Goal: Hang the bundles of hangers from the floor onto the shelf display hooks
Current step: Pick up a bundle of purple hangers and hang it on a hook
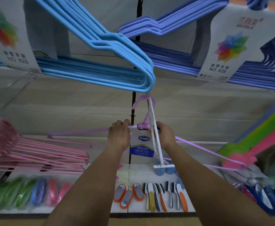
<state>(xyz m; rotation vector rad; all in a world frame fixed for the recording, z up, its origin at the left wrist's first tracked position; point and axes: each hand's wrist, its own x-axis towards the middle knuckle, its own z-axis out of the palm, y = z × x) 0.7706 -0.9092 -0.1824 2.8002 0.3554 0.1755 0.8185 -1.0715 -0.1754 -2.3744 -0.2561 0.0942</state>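
I hold a bundle of lilac hangers (198,149) in front of the shelf wall at mid height. My left hand (119,136) grips its left shoulder next to the neck. My right hand (165,136) grips the right shoulder. A white and blue label card (140,147) hangs from the bundle between my hands. The bundle's hook tops (141,101) curve up beside a white display hook arm (156,137) that sticks out towards me; I cannot tell whether they rest on it.
Light blue hangers (100,46) and violet-blue hangers (174,51) hang overhead with label cards. Pink hangers (35,154) hang at the left. Green and pink flat items (255,141) lean at the right. The shelf (133,207) below carries brushes (164,196) and bagged goods.
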